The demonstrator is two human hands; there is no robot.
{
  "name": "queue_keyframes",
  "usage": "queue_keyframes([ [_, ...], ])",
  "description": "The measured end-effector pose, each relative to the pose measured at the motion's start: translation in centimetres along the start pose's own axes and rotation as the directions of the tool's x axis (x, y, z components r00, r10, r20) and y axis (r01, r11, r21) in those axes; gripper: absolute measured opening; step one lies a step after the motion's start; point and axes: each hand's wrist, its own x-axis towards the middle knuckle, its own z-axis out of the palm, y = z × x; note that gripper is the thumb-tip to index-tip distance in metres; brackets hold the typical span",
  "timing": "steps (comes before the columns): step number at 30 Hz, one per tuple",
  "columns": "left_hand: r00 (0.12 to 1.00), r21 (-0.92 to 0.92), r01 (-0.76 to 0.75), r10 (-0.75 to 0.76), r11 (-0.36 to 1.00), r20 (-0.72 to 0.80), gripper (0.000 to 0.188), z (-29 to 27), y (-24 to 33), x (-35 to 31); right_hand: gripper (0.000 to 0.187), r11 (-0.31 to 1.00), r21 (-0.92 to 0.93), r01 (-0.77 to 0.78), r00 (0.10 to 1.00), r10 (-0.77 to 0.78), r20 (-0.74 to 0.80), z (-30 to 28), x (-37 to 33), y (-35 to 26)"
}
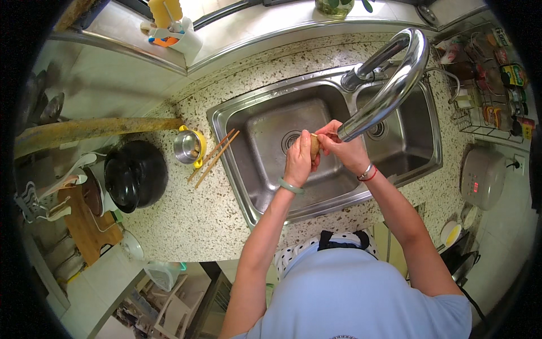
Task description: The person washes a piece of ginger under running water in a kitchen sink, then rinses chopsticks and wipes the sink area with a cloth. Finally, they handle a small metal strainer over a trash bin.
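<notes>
L grip [298,159] & R grip [342,149] on brn lump [314,148] over sink [262,148]

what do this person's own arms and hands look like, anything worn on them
Both hands are bare, without gloves. A smooth pale green bangle circles the left wrist; the right wrist has a silver-coloured band and a thin red band. The light blue top has short sleeves, leaving both forearms uncovered.

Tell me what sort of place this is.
Probably a home kitchen: there is a double-bowl stainless steel sink, with a round black pot and two slim brown wooden chopsticks lying left of it.
</notes>
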Motion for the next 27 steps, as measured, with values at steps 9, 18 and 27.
queue_keyframes([
  [9, 0.995, 0.060, -0.021, 0.026, 0.998, -0.092, 0.055, -0.1, -0.6, 0.4, 0.005, 0.995, 0.096, -0.034, 0.999, 0.033, 0.022, 0.2, 0.2, 0.0],
  [18, 0.978, 0.210, -0.134, 0.163, 0.968, -0.129, 0.053, -0.3, -1.6, 0.3, 0.011, 0.985, 0.139, -0.102, 0.990, 0.086, 0.115, -0.4, 0.6, 0.9],
  [27, 0.904, 0.634, -0.251, 0.411, 0.731, -0.116, 0.048, -0.6, -1.2, 0.4, 0.011, 0.989, 0.114, -0.099, 0.993, 0.090, 0.080, 0.0, 0.4, 0.5],
])
